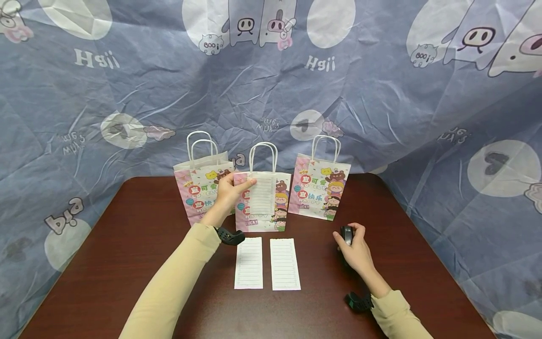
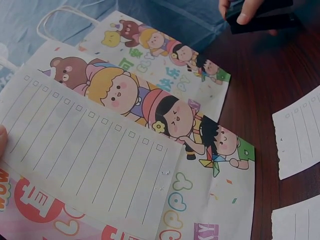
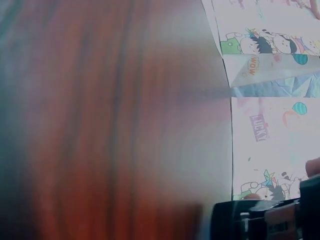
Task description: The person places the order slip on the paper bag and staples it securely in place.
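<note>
My left hand (image 1: 228, 193) pinches a lined checklist slip (image 1: 261, 197) against the front of the middle paper gift bag (image 1: 281, 221), thumb on the slip's upper left. The left wrist view shows the slip's tick boxes lying flat over the bag's cartoon print, with its fingers mostly out of frame. To the right, my right hand (image 1: 357, 252) grips a black stapler (image 1: 346, 234) above the table, in front of the right gift bag (image 1: 319, 188). Part of the stapler also shows along the bottom of the right wrist view, where the hand is mostly hidden.
A third gift bag (image 1: 190, 188) stands at the left, partly behind my left hand. Two more checklist slips, a left one (image 1: 249, 263) and a right one (image 1: 285, 264), lie on the dark wooden table (image 1: 330, 310). A blue printed cloth (image 1: 254, 94) hangs behind.
</note>
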The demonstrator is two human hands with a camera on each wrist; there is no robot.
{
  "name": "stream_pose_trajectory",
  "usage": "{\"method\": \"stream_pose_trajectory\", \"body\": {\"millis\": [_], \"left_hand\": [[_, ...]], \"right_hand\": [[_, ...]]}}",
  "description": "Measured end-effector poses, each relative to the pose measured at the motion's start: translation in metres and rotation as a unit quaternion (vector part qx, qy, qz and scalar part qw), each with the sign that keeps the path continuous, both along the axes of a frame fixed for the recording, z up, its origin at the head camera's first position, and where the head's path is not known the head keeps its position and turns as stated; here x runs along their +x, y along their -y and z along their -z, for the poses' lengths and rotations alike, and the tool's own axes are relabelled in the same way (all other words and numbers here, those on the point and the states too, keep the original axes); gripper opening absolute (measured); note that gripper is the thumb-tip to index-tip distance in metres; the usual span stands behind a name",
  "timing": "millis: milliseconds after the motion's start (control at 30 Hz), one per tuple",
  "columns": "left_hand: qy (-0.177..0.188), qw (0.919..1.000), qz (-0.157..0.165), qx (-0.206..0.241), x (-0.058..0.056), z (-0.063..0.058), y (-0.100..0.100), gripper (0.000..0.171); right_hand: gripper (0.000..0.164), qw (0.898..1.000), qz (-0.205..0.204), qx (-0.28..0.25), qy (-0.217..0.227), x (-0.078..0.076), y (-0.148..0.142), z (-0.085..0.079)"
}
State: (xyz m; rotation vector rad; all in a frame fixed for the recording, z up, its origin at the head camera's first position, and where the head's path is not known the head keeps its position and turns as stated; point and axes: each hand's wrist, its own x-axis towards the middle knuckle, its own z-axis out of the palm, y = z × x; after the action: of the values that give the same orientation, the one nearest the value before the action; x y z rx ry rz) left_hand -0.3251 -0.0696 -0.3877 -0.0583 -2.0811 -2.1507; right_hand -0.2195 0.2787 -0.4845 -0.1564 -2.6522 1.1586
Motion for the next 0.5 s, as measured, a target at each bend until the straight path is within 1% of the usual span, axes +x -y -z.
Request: {"method": "stream_pose_trajectory", "body": {"millis": [100, 200, 333, 500], "left_hand": [[0.0, 1.0, 0.001, 0.001, -0.001, 0.002, 0.0, 0.036], [-0.002, 1.0, -0.002, -0.003, -0.001, 0.003, 0.0, 0.039], [-0.007, 0.9999, -0.008, -0.006, -0.001, 0.004, 0.0, 0.038], [-0.011, 0.9999, -0.007, -0.003, -0.002, 0.005, -0.001, 0.034]], "right_hand": [[0.063, 1.0, 0.004, -0.01, -0.012, -0.002, 0.004, -0.003], [0.068, 1.0, 0.001, -0.011, -0.021, -0.005, 0.01, -0.01], [0.064, 0.999, -0.011, -0.014, -0.043, -0.01, 0.02, -0.022], [0.059, 0.994, -0.025, -0.035, -0.1, -0.017, 0.034, -0.037]]}}
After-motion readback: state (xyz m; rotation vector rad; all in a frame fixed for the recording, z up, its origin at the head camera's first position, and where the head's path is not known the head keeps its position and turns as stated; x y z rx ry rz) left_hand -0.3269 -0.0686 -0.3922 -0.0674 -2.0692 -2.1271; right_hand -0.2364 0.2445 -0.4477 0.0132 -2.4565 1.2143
